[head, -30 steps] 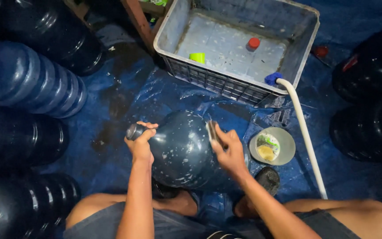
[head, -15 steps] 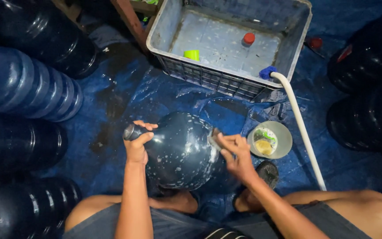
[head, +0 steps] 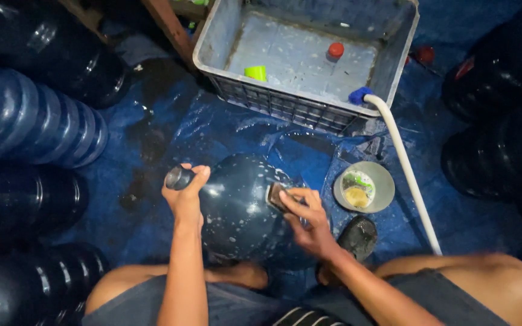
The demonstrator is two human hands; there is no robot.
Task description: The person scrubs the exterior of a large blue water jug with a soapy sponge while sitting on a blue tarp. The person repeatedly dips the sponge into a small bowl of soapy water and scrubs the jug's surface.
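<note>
Dark blue, wet plastic water jug [head: 237,205] lies between the knees on the blue tarp [head: 170,133]. Left hand [head: 183,193] grips its neck; right hand [head: 309,220] presses a small scrub pad [head: 276,196] against it. Grey round dish [head: 364,187] sits just beside.

Stacked jugs [head: 31,121] are filling the whole left side of the frame, and dark jugs [head: 502,121] are crowding the right edge. The crate [head: 306,105] is blocking the upper middle. Wet tarp [head: 152,151] is lying open at left of centre. A hose [head: 409,181] and a bowl [head: 364,187] are narrowing the lower right.
</note>
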